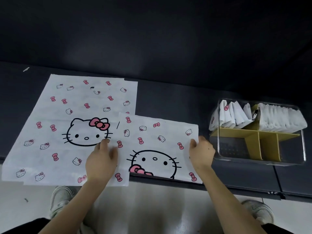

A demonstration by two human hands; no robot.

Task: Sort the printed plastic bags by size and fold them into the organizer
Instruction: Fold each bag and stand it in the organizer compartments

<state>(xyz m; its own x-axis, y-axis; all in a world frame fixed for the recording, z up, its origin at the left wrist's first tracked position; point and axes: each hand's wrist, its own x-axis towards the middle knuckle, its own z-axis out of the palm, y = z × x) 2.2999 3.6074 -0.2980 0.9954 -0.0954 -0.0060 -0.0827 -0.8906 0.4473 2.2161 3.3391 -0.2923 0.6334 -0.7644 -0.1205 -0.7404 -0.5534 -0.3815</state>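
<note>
A large white bag [55,125] printed with a cat face and pink bows lies flat on the dark table at the left. A smaller bag [158,141] of the same print overlaps its right edge, its cat face upside down. My left hand [101,159] grips the smaller bag's left edge with curled fingers. My right hand [200,152] pinches that bag's right edge. At the right stands a clear organizer [298,149] with yellow dividers [255,144]; folded white bags [276,119] fill its back compartments.
The dark table [168,98] meets a dark wall behind. Its front edge runs just under the bags, which hang slightly over it. Below are a pale floor and my two light shoes [59,200].
</note>
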